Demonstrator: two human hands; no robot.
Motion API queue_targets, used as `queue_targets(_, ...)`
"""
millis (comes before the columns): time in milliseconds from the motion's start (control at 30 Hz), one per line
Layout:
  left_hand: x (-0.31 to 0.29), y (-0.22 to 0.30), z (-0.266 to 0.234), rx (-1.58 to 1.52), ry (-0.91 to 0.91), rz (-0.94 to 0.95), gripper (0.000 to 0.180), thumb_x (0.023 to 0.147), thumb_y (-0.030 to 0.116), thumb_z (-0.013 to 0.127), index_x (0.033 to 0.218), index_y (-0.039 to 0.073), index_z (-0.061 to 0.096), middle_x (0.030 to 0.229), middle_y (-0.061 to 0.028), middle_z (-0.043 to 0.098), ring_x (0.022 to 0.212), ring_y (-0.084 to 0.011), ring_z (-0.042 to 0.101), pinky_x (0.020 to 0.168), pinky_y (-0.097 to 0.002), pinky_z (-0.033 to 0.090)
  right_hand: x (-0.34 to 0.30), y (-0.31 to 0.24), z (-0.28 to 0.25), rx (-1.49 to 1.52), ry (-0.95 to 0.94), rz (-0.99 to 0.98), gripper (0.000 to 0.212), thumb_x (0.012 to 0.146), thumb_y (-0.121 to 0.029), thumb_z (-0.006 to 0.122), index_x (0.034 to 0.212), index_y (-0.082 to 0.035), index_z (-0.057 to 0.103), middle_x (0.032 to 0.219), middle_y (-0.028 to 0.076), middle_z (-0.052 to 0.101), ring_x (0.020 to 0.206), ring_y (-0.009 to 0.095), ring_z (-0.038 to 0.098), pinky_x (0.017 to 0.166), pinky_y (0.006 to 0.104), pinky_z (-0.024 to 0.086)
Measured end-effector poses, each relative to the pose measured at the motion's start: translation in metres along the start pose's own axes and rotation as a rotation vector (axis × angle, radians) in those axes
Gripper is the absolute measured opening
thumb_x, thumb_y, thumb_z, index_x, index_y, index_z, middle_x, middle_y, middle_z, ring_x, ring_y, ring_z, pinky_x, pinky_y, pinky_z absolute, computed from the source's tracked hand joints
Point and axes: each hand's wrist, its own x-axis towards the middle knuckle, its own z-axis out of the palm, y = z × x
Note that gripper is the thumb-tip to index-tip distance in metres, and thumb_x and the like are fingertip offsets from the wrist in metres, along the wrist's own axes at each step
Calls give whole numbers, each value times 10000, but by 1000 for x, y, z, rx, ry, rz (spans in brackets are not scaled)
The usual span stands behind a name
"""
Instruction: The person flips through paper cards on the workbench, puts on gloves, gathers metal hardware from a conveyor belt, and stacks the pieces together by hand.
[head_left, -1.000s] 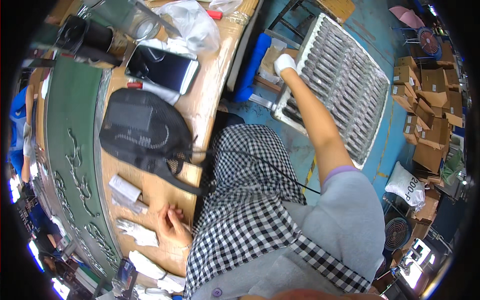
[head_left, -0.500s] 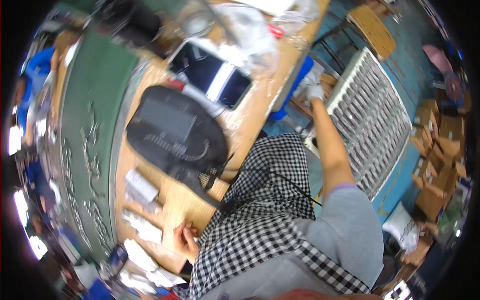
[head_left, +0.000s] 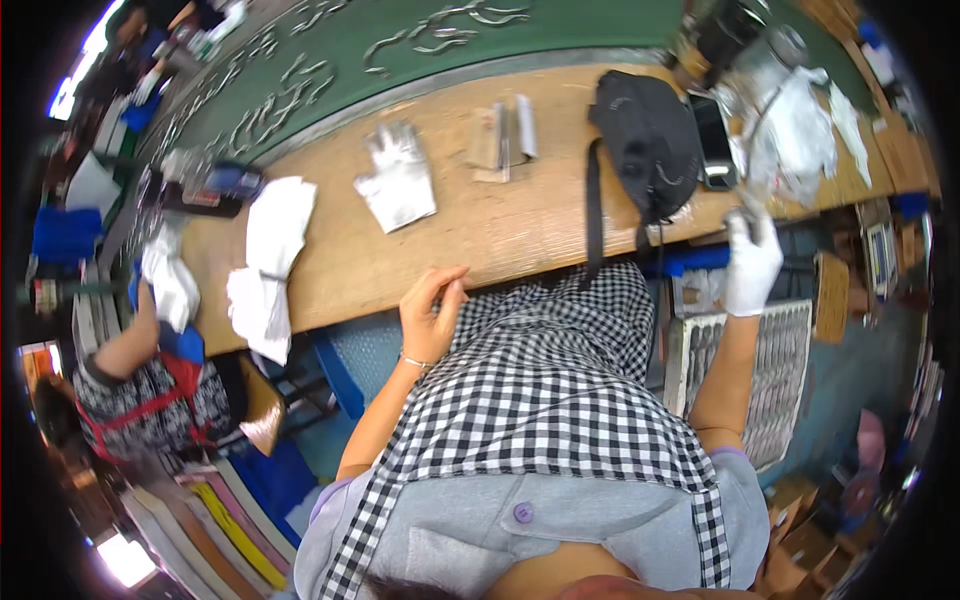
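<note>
My left hand is bare and rests at the table's front edge, fingers loosely bent and slightly apart, with nothing seen in it. A white glove covers my right hand, raised at the table edge beside the phone and the clear plastic bags. Its fingers look parted and I make out nothing held, though the tips are blurred. A spare white glove lies flat on the wooden table. Left of centre is a bundle of white gloves. The black backpack lies beside a dark-screened phone.
Small cardboard pieces lie mid-table. Plastic bags and a black container stand at right. Curved metal pieces lie on the green surface beyond. A white ribbed crate is below right. Another person's arm reaches in at far left.
The view has swung toward the left and the table. My right hand has come up from low beside the crate to the table edge; my left hand stays by the table edge.
</note>
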Motion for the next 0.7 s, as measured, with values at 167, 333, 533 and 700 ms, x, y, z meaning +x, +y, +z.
queue_targets(167,-21,-10,-18,-18,151,-51,182,905,-29,516,1050,-29,625,877,-90,636,704,-102,606,638,-225,518,-15,-58,96,-113,-475,-105,480,816,-202,653,1236,1,542,1137,195,615,1009,266,609,891,330,462)
queue_targets(333,-49,-16,-29,-100,241,-78,174,909,-32,510,1040,-40,624,888,-98,629,726,-102,599,644,-219,516,-2,-73,195,-378,-424,-200,943,719,-413,731,1393,68,281,1389,271,391,1313,359,369,1068,359,328)
queue_targets(533,-61,-15,-42,-140,295,-85,189,906,-18,512,1062,-24,619,886,-90,631,702,-101,583,619,-205,468,14,-50,257,-621,-192,-83,716,790,-251,653,1372,20,335,1149,235,588,1060,368,580,883,419,481)
queue_targets(700,-66,-26,-49,-135,329,-117,176,921,14,511,1052,-20,625,893,-74,641,699,-83,565,625,-201,452,15,-20,210,-470,-275,-157,366,817,-202,592,1144,-39,577,1059,226,628,989,379,599,843,447,478)
